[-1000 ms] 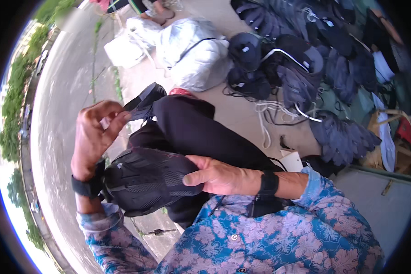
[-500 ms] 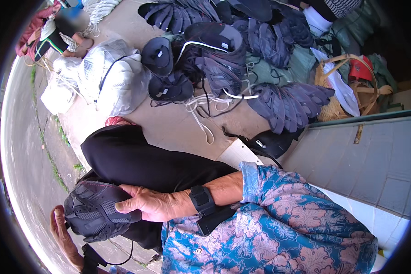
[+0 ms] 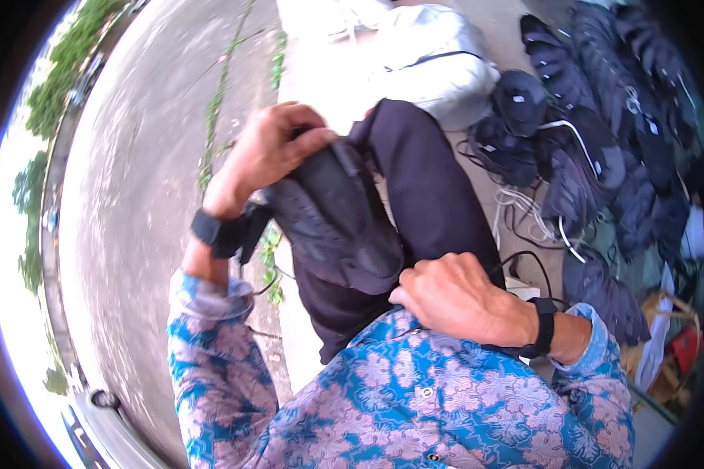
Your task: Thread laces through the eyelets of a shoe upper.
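Observation:
A dark grey-black shoe upper [image 3: 344, 227] lies lengthwise over my lap, its rounded toe toward my body. At the far end, my left hand [image 3: 278, 144] pinches its edge between thumb and fingers. My right hand [image 3: 457, 297] is closed beside the toe, knuckles up. Its curled fingertips are hidden, so what they hold does not show. Black trousers [image 3: 438, 176] cover my raised knee, just right of the upper. Both wrists wear black straps, with a thin dark cord near the right one.
Stacked dark shoe uppers [image 3: 579, 180] cover the ground at right, with loose white laces [image 3: 520, 205] beside them. White plastic bags [image 3: 438, 66] sit beyond my knee. A woven basket [image 3: 684, 316] with a red item stands at far right. Concrete pavement [image 3: 149, 156] extends left.
My view has swung left. The upper has come from the left side to the middle of my lap. My left hand has closed on its far end; my right hand has shifted to the toe.

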A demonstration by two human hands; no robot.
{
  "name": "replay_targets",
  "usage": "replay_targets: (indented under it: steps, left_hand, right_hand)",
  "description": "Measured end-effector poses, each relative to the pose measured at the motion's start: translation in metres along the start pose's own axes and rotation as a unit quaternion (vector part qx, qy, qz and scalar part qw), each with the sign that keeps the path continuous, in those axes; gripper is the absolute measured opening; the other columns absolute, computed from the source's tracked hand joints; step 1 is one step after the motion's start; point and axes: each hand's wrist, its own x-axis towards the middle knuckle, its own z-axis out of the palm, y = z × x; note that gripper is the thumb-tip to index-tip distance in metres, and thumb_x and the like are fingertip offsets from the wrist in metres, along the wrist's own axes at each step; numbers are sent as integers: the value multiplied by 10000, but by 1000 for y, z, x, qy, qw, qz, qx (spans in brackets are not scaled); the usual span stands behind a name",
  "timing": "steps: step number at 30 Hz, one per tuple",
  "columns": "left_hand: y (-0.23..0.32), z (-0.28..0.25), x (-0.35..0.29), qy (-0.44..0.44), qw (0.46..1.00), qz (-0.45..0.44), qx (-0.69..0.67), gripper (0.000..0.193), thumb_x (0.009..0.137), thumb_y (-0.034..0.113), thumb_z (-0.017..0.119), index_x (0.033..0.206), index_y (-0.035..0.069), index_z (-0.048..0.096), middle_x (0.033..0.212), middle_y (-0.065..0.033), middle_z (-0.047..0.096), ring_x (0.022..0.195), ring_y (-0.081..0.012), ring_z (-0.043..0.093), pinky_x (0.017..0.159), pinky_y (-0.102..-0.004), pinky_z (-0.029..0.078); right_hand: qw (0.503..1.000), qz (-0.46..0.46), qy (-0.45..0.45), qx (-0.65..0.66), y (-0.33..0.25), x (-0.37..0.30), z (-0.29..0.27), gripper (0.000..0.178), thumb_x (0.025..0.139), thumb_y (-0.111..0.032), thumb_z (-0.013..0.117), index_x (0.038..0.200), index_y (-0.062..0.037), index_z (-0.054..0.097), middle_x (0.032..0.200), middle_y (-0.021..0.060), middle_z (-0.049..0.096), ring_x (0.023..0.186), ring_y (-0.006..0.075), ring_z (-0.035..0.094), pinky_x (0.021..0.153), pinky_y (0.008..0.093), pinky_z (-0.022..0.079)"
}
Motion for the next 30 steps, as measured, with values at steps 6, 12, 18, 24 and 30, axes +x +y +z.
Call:
replay_targets:
  steps: [6,12,18,24,30]
  left_hand:
    - [12,0,-7,33,997,-66,-29,238,885,235,681,967,12,664,844,-75,666,782,-198,638,712,-307,497]
    - [2,20,-36,132,985,-111,-20,449,866,379,688,1151,45,597,1140,-140,553,996,-272,601,852,-358,489]
    - [-39,29,-24,63,954,-177,-235,416,910,306,650,1218,37,571,1105,-124,623,987,-184,599,837,-297,487]
    - [-37,42,-32,104,951,-130,-261,343,939,232,596,1205,16,575,1113,-123,595,1041,-198,567,901,-288,447]
    - [-18,57,-54,187,965,-75,-168,253,818,132,607,1043,22,645,1338,-190,466,1264,-299,439,1063,-389,320]
  right_hand:
    - [976,-108,156,107,1,53,1,304,794,-204,704,906,-13,495,846,162,530,817,333,588,689,423,499]
    - [962,-103,137,211,3,70,9,328,770,-161,712,929,5,478,885,191,518,839,373,566,739,440,487]
    - [955,-136,148,217,-13,92,7,257,775,-142,705,862,0,509,798,162,546,753,352,595,642,432,489]
    - [970,-129,118,170,-18,99,9,193,814,-132,640,839,24,530,767,184,585,653,342,646,576,415,539]
    - [972,-94,137,164,-8,86,16,161,821,-93,636,826,-23,490,748,135,528,674,325,600,575,414,501]
